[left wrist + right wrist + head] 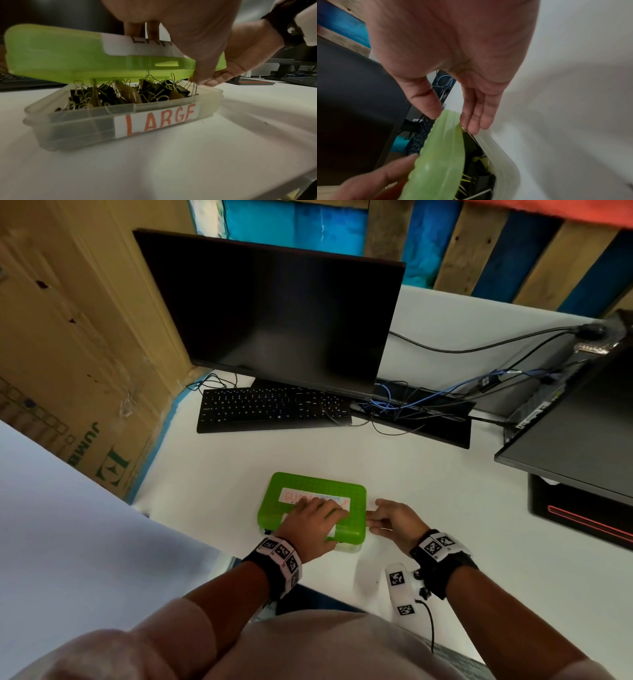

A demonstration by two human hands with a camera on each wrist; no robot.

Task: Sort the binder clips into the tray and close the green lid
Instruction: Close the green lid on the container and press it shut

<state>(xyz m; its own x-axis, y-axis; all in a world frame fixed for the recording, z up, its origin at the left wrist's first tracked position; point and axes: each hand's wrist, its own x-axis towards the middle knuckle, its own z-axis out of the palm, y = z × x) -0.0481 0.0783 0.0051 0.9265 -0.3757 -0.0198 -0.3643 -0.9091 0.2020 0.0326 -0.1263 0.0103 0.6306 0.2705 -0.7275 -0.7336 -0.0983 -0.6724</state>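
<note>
Clips half-hidden under green lid — tray label cut off

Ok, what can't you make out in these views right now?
- Head: tray and any gap under it, hidden by lid and left hand.
- Head: lid label, partly covered by that hand.
- Left wrist: lid's own label, blurred and cut off by the palm.
- Right wrist: whether right hand touches a clip; blurred.
- Any view: clip sizes and count, tangled.
</note>
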